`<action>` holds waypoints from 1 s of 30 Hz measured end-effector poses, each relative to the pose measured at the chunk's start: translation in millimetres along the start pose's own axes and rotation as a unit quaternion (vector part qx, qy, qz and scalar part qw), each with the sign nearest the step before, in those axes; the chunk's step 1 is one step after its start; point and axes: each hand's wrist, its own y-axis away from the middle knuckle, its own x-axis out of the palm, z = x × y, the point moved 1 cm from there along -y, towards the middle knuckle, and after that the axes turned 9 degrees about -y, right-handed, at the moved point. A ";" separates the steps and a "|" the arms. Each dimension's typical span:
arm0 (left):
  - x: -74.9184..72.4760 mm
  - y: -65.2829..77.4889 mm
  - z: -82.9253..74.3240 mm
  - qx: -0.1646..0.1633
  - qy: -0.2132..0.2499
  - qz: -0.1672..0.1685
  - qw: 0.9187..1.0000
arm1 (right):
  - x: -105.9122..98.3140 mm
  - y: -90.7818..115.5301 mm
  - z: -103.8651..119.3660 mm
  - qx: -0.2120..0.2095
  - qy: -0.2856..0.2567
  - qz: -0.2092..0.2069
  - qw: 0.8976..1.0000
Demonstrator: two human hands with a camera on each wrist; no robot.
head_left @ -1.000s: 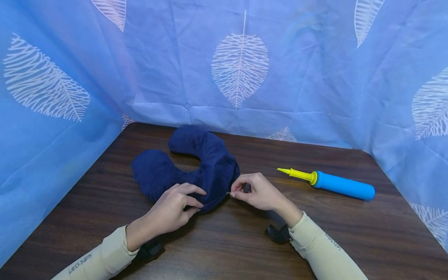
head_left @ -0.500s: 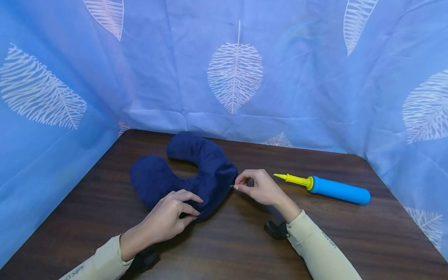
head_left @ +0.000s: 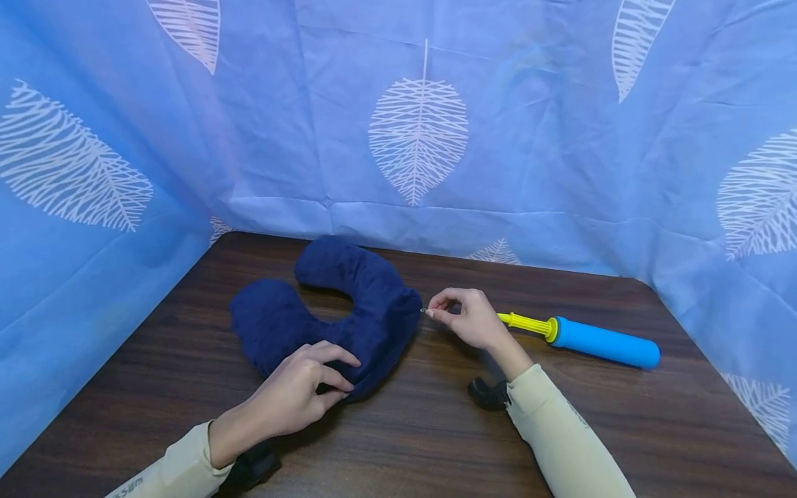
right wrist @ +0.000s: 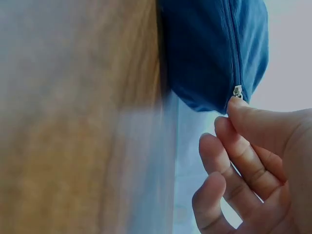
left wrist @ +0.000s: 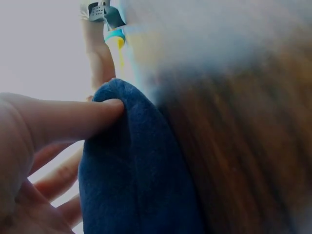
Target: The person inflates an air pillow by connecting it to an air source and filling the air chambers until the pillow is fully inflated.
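A navy U-shaped neck pillow (head_left: 380,311) lies on the brown table, its opening toward the upper left. My left hand (head_left: 305,384) holds its near edge, the thumb (left wrist: 105,113) on the side seam and the other fingers over the top. At the pillow's right edge, my right hand (head_left: 470,318) pinches a small metal zipper pull (head_left: 425,310) between thumb and forefinger. The right wrist view has the zipper slider (right wrist: 237,91) at the lower end of a zipper line (right wrist: 233,44) that looks closed above it. The remaining right fingers are loosely bent.
Right of my right hand lies a hand pump with a blue barrel (head_left: 604,342) and yellow nozzle (head_left: 528,324), its tip hidden behind the hand. A blue curtain (head_left: 529,152) with white leaf prints stands around the table (head_left: 398,449). Each wrist wears a black camera.
My right hand has moved up and to the right along the pillow's edge, drawing the zipper pull with it. My left hand has stayed on the near edge. The head view has shifted slightly.
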 end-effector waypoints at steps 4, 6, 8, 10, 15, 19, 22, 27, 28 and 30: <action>-7.5 -0.3 -4.1 0.006 0.010 0.002 1.000 | -1.4 -9.8 -6.1 -0.003 0.001 -0.015 1.000; -8.1 0.1 -3.7 0.004 0.012 0.005 1.000 | -2.2 -14.0 -8.2 -0.002 0.002 -0.020 1.000; -3.3 1.7 0.5 0.006 0.015 0.002 1.000 | -2.8 -18.5 -10.8 0.000 0.002 -0.024 1.000; 1.4 3.0 4.3 0.001 0.021 0.009 1.000 | -3.2 -22.9 -12.9 0.003 0.001 -0.025 1.000; 14.8 6.6 14.1 0.001 0.036 0.018 0.999 | -1.9 -33.0 -15.6 0.009 0.001 -0.023 1.000; 16.9 7.0 15.5 0.005 0.038 0.016 0.999 | 0.1 -37.9 -14.3 0.014 0.003 -0.028 1.000; 14.2 4.9 12.8 0.000 0.035 0.017 0.999 | 0.6 -38.4 -11.8 0.025 -0.003 -0.029 0.999; -4.1 -1.7 -2.9 -0.020 0.016 0.035 0.999 | 3.2 -33.1 -8.2 0.039 -0.009 -0.001 0.999; -8.2 -2.9 -5.6 -0.026 0.010 0.034 0.999 | 3.7 -31.8 -7.5 0.037 -0.008 0.001 0.999; -16.2 -5.2 -8.3 -0.044 -0.004 0.022 0.999 | 4.4 -30.2 -4.7 0.031 -0.002 -0.006 1.000</action>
